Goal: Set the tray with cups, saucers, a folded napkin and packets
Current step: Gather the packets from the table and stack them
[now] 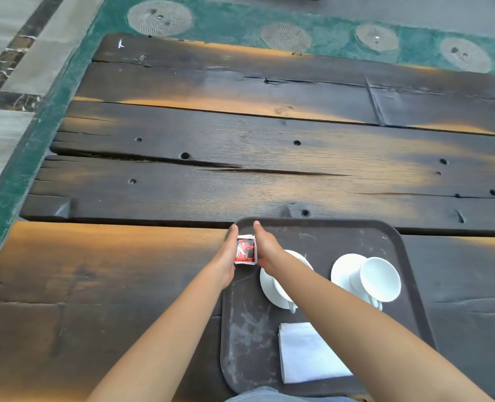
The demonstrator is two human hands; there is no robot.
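Observation:
A dark brown tray (356, 236) lies on the wooden table in front of me. At its far left corner a small stack of red and white packets (245, 250) is pressed between my left hand (227, 258) and my right hand (265, 250), one flat against each side. My right forearm covers part of a white cup on its saucer (269, 288). A second white cup (381, 278) lies tipped on its saucer (343, 269) to the right. A folded white napkin (307, 353) rests at the tray's near edge.
The table (240, 134) is made of dark, weathered planks with cracks and holes. Its left edge runs above a green carpet (14, 175) with pale round patterns. Grey floor tiles show at the far left.

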